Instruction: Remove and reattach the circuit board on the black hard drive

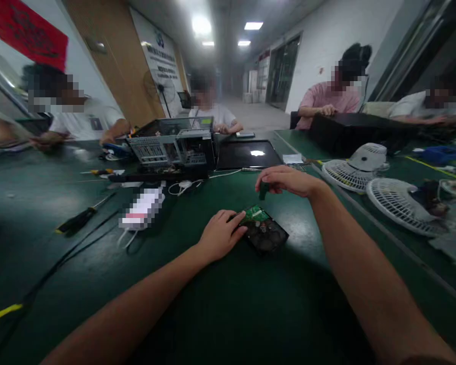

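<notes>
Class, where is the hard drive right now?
In the head view, the hard drive lies on the green table, just right of centre; the left hand touches its left side, and the right hand is higher in the picture.

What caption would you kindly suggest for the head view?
Left hand touches rectangular black device with green circuit board; right hand holds small dark piece above green tabletop.
</notes>
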